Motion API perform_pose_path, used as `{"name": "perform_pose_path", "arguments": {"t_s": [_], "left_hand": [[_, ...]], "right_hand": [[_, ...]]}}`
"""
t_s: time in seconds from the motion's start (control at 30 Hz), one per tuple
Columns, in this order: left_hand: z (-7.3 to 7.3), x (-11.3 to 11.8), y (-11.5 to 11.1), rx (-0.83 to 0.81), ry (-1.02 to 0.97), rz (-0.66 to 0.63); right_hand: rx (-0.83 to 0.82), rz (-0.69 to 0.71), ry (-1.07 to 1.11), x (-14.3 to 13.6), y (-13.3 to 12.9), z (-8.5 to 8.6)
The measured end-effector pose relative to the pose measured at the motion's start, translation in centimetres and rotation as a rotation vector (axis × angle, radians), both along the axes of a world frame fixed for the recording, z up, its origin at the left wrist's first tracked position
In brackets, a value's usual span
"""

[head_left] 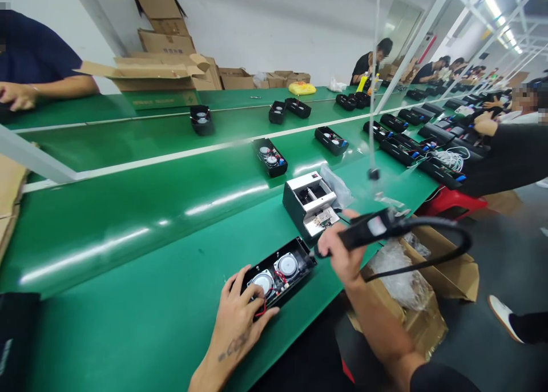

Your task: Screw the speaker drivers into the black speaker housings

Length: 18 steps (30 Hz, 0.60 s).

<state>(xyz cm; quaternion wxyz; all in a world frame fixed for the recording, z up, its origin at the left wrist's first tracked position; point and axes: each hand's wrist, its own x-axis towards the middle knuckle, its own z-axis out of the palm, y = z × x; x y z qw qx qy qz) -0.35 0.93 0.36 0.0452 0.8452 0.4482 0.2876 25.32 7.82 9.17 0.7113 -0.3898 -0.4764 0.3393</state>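
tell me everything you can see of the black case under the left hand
The black case is a long box, plastic by its look, lying open side up near the edge of the green table. Inside sit two round, pale speakers in a row, with red wires beside them. The left hand holds its near end, fingers reaching over one speaker. At its far end is a black tool in the right hand; whether it touches is unclear.

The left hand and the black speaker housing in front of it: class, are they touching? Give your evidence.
Touching. The head view shows the left hand spread around one end of the black speaker housing, fingers curled over its rim.
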Motion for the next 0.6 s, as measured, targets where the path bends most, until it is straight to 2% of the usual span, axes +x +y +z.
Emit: {"name": "perform_pose_path", "arguments": {"t_s": [0.07,0.1,0.17,0.27,0.37,0.47,0.6], "left_hand": [[0.8,0.1,0.0,-0.023,0.004,-0.002],[1.1,0.1,0.0,-0.028,0.002,-0.002],[1.4,0.0,0.1,-0.022,-0.011,-0.004],[1.4,-0.2,0.3,-0.002,-0.033,-0.015],[1.0,-0.3,0.6,-0.019,-0.046,0.004],[0.6,-0.1,0.7,-0.041,-0.060,0.041],[0.2,0.3,0.6,-0.050,-0.093,0.073]], "right_hand": [[0.048,-0.231,-0.036,1.8,3.1,1.3],[0.046,-0.293,-0.081,2.6,4.5,1.7],[0.028,-0.349,-0.145,3.7,6.8,1.7],[-0.019,-0.315,-0.193,4.3,8.3,0.9],[-0.122,-0.211,-0.240,4.5,7.8,0.0],[-0.221,-0.047,-0.220,4.3,5.9,-0.2],[-0.106,0.134,0.010,1.8,1.5,0.6]]}}
